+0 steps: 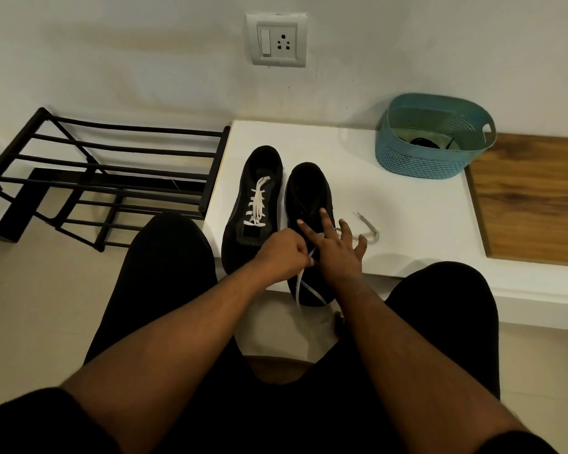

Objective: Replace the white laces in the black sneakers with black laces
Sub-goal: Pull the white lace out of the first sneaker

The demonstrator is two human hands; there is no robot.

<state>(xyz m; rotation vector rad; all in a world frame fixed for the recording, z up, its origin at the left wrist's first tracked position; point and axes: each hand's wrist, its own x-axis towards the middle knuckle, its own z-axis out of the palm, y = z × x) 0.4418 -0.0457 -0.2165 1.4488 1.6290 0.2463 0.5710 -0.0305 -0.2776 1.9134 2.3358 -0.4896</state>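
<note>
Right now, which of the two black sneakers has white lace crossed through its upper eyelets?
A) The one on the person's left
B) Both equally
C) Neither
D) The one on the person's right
A: the left sneaker shows white lace crossed up its front, while the right sneaker shows bare black above the right hand, and the left hand pinches its loose white lace end.

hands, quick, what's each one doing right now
Left hand: closed, pinching the white lace of the right-side sneaker.
Right hand: open, fingers spread, resting on that sneaker.
</note>
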